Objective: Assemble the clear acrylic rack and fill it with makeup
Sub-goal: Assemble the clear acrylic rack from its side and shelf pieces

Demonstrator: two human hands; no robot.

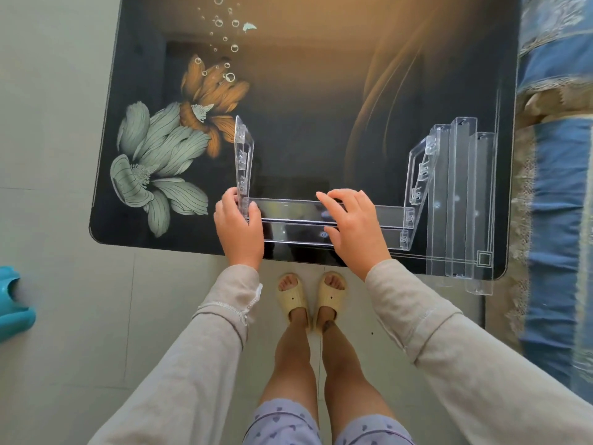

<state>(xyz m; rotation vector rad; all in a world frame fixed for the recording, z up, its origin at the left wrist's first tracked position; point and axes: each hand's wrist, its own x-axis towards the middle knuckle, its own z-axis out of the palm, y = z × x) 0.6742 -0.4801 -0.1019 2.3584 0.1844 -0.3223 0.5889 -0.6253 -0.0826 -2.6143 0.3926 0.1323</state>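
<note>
A partly built clear acrylic rack stands near the front edge of the dark glass table (321, 91). Its left side panel (244, 149) and right side panel (420, 175) stand upright, joined by two clear shelf strips (288, 216) low down. My left hand (239, 226) grips the bottom of the left side panel where the shelves meet it. My right hand (353, 223) lies over the middle of the shelves with its fingers curved, the fingertips on the upper strip. No makeup is in view.
Three loose clear shelf strips (462, 203) lie side by side at the table's right, their near ends overhanging the front edge. A blue patterned cloth (555, 155) borders the table on the right. A teal object (12, 303) sits on the floor at left.
</note>
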